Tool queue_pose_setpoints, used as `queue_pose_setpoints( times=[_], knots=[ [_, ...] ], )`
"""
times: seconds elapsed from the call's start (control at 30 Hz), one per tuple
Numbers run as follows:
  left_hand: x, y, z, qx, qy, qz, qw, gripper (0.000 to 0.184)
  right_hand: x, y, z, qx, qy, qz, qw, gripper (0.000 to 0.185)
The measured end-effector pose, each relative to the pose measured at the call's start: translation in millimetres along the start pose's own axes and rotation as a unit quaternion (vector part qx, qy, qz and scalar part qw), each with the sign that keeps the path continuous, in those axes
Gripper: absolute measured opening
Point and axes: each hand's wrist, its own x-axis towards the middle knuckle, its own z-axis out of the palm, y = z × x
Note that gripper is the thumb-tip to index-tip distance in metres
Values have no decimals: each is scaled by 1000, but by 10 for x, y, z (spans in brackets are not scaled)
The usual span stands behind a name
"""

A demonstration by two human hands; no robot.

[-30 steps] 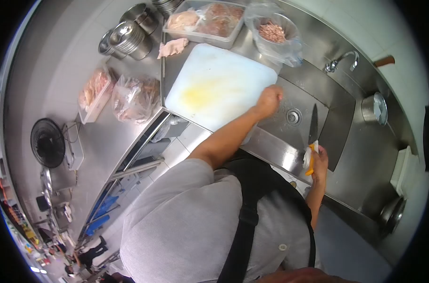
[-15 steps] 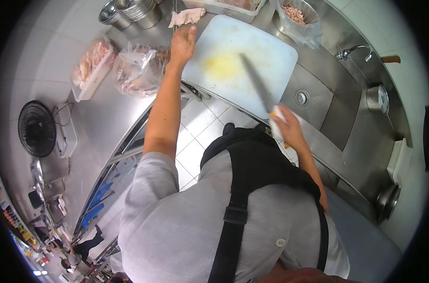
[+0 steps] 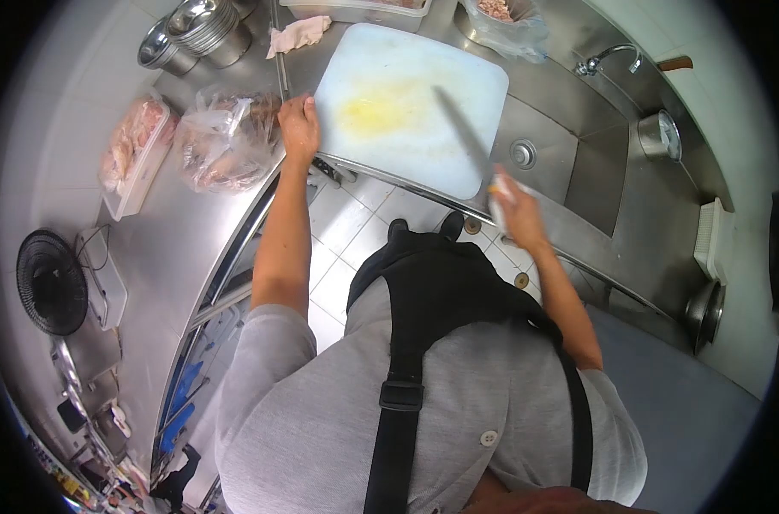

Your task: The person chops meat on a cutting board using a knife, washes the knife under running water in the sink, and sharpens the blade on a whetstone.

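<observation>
A white cutting board (image 3: 406, 163) with a wet yellow smear (image 3: 372, 107) lies across the counter and the near edge of the sink. My right hand (image 3: 518, 212) is closed around the handle of a large knife (image 3: 463, 127), whose blade extends over the right part of the board. A white cloth (image 3: 498, 210), partly hidden by the fingers, is in the same hand, with a bit of yellow beside it. My left hand (image 3: 300, 127) rests at the board's left edge, its fingers partly bent and not wrapped around anything I can see.
Left of the board are a plastic bag of meat (image 3: 226, 141), a tub of raw meat (image 3: 139, 150) and stacked metal bowls (image 3: 205, 34). A pale cloth (image 3: 299, 34) lies behind. The sink (image 3: 539, 128) and faucet (image 3: 608, 60) stand right, near a bagged bowl of chopped meat (image 3: 505, 30).
The view has shifted and turned slightly. My left hand has come closer to me along the board's left edge. The knife sits farther right over the board, and the yellow smear looks more spread.
</observation>
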Motion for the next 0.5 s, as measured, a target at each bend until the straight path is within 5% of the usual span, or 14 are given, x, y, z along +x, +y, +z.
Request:
queue_pose_setpoints(
  times=[0.17,0.2,0.23,0.3,0.33,0.43,0.5],
  knots=[
    [-90,253,7,-38,102,28,994,45,57,536,-574,-67,137,108,983,53],
    [-70,251,0,-61,122,31,990,44,127,543,-477,-91,173,2,981,53],
    [-77,279,-39,-91,144,13,985,44,174,48,-415,-81,111,59,989,53],
    [-112,407,-188,-149,182,-16,972,43,322,-368,16,10,18,-24,999,50],
    [-103,448,-243,-132,216,-21,967,43,396,-611,257,43,-70,8,997,49],
    [-60,311,-203,-265,244,-98,928,44,486,-1042,1013,83,-127,-142,978,49],
    [-94,343,-287,-226,214,-100,945,44,617,-1145,1000,24,-154,-70,985,49]
  ],
)
